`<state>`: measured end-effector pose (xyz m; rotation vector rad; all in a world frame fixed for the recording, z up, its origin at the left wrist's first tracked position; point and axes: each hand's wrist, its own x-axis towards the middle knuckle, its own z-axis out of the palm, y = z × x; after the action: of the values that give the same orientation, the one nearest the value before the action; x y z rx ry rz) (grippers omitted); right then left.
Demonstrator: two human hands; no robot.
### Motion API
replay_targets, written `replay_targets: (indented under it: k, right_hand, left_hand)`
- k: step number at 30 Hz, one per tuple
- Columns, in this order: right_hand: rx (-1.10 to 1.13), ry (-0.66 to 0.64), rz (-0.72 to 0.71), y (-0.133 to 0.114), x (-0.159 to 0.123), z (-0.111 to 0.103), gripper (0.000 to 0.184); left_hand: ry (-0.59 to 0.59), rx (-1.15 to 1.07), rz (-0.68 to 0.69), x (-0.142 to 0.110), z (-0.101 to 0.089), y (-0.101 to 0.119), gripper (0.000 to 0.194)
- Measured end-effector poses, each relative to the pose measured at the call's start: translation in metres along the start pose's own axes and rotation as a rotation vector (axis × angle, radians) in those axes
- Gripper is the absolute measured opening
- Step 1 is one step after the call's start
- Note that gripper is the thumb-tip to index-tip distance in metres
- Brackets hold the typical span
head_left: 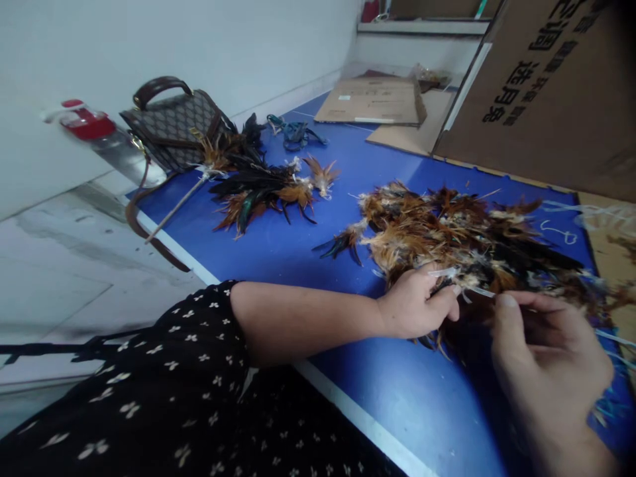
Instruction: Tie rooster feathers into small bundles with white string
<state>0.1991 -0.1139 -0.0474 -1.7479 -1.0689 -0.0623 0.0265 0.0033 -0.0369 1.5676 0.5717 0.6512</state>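
My left hand (415, 308) is closed on the bound end of a small feather bundle, whose dark tips (432, 341) show below the hand. A thin white tie (481, 291) runs from this end to my right hand (551, 358). Thumb and forefinger of the right hand pinch the tie's free end. Just behind both hands lies a large pile of brown, orange and black feathers (417, 225). Part of the bundle is hidden by my left fingers, and it overlaps the pile, so its full outline cannot be made out.
On the blue table (278, 265) lie more dark feather bunches (263, 189) and a blue-green tangle (298, 134). A handbag (173, 129) and a red-capped bottle (109, 142) stand at the left. Cardboard sheets (372, 99) lie behind; a printed carton (541, 99) rises at right.
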Motion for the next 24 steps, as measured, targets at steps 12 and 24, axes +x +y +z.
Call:
replay_targets:
  k: [12,24]
  right_hand:
    - [0.028,-0.149,-0.304,-0.016,0.003,0.005,0.024]
    - [0.029,-0.119,-0.188,-0.009,0.003,0.009,0.026]
  left_hand:
    - [0.135,0.077,0.032,-0.001,0.006,-0.012,0.019]
    - [0.089,0.283,0.065,-0.008,0.003,-0.004,0.012]
